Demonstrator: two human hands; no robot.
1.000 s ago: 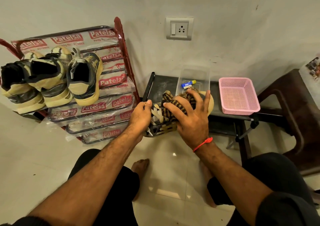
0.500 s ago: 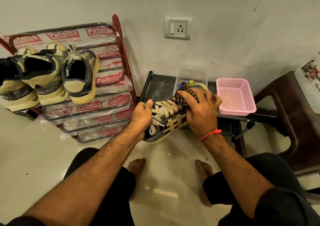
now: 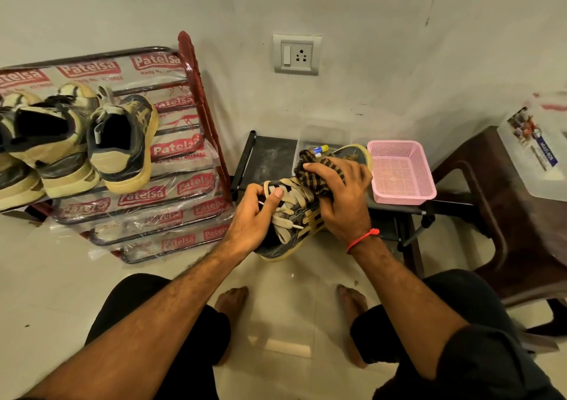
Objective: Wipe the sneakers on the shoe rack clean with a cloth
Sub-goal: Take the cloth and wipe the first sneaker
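The sneaker is held up just off centre, toe pointing to about 1 o'clock, with the left hand clamped on the laced collar and the right hand bunching the striped cloth against the upper. It looks light with a stiff sole and soft upper, so the collar seems the sensible grab spot. The floppy laces will probably snag the cloth.

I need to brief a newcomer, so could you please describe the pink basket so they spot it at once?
Start at the wall socket, then look down and right to the low black table. The pink basket sits at its right end: the only pink thing there, square, mesh-walled, beside the sneaker being wiped.
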